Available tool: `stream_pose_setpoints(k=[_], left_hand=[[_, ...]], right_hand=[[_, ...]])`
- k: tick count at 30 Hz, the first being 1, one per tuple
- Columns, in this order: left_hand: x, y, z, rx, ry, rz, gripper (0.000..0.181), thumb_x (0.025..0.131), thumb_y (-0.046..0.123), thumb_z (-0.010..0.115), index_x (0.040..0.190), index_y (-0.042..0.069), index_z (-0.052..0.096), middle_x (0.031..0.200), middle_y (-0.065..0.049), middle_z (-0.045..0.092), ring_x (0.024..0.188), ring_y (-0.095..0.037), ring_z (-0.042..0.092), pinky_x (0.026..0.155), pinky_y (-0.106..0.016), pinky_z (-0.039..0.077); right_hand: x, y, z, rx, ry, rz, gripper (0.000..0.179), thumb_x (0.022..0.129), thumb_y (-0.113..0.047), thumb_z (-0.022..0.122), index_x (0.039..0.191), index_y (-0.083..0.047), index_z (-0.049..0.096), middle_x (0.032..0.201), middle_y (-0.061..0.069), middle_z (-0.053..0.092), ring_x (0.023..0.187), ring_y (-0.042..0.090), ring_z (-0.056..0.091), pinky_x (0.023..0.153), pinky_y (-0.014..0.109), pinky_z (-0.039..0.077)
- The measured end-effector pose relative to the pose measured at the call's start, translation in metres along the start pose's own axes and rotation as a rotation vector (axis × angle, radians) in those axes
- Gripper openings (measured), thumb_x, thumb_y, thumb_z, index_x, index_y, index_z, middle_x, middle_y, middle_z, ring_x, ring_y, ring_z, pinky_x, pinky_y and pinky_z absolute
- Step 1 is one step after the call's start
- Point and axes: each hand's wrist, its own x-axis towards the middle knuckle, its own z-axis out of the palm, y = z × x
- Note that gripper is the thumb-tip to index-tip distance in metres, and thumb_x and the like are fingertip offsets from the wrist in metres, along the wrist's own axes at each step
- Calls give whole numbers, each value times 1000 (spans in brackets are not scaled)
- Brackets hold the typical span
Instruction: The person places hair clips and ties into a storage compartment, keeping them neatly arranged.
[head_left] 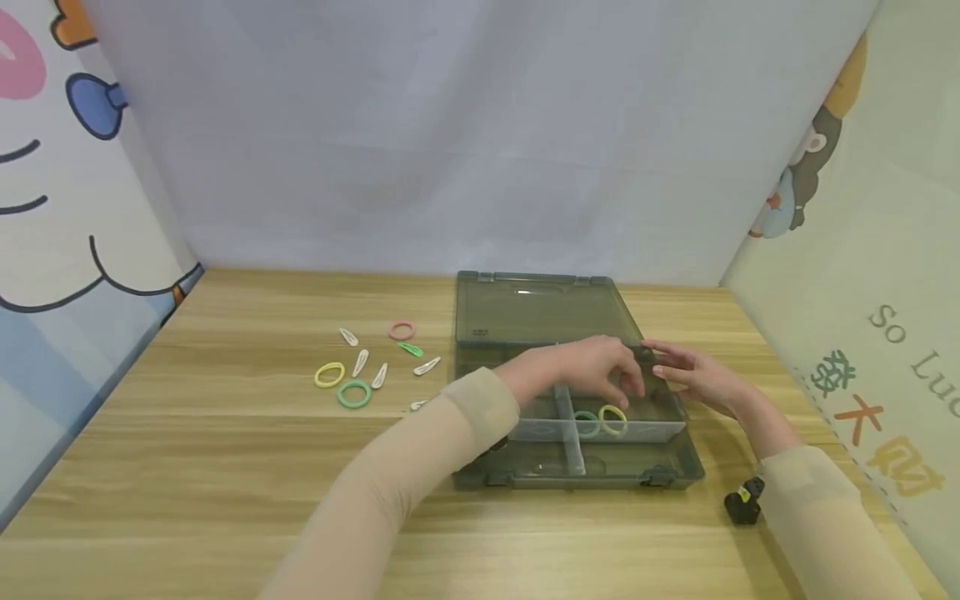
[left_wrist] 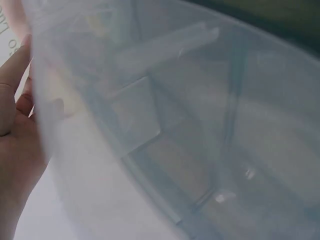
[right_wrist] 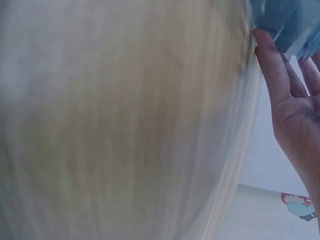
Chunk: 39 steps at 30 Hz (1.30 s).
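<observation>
A dark translucent storage box [head_left: 480,479] lies with its lid [head_left: 547,308] open toward the back. Clear dividers [head_left: 567,433] split its inside. My left hand [head_left: 603,369] reaches over the right part of the box, fingers loosely bent downward. Just below its fingertips, a yellow hair tie [head_left: 613,422] and a green hair tie [head_left: 587,425] show in the box, side by side behind a clear wall. At the right side of the box, my right hand [head_left: 701,379] has its fingers stretched along the edge. The right wrist view catches its fingertips [right_wrist: 264,37] right at the box.
Left of the box, several white snap hair clips [head_left: 361,363] lie scattered on the wooden table [head_left: 187,467]. Among them are a green clip [head_left: 410,348] and pink [head_left: 402,331], yellow [head_left: 329,375] and green [head_left: 354,394] hair ties. A small black device [head_left: 742,504] appears by the right sleeve.
</observation>
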Motion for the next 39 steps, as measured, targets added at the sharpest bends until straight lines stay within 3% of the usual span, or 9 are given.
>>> stream_pose_setpoints(k=[6,10,19,26,35,39], left_hand=[[-12,6,-15,8,8,1,30,87,23,69,116,13,67,93,7,62,86,-3,55,79,-16,43],[-21,9,-23,6,14,3,30,88,23,68,116,14,66,100,1,66,89,-4,56,83,-18,43],[-44,14,-33,4,35,9,32,88,25,68,118,15,64,97,3,64,86,-9,54,73,-19,40],[-65,18,-45,11,76,32,34,88,27,68,119,16,63,104,7,64,95,-6,56,84,-19,43],[-103,32,-58,64,102,-24,39,87,34,68,123,21,59,103,10,59,99,-6,49,89,-23,39],[-122,34,-61,84,143,-13,39,86,34,69,122,22,60,102,12,59,100,-6,47,90,-24,37]], right_hand=[[-2,-2,1,-10,5,1,64,99,-32,49,151,-13,18,154,23,15,138,48,15,101,68,26],[-1,-1,1,-19,4,-7,64,99,-33,49,151,-13,18,155,23,13,138,48,14,100,68,27],[-1,0,0,-22,3,-7,64,99,-33,49,151,-13,18,156,20,9,138,48,15,99,68,27],[1,0,0,-22,7,-4,64,98,-32,50,151,-13,19,155,22,10,138,48,16,99,68,27],[1,3,0,-21,8,-8,63,98,-32,50,151,-13,19,155,24,11,138,47,16,99,69,26],[0,2,1,-19,11,-16,63,98,-32,50,150,-13,20,154,25,11,138,48,16,99,69,25]])
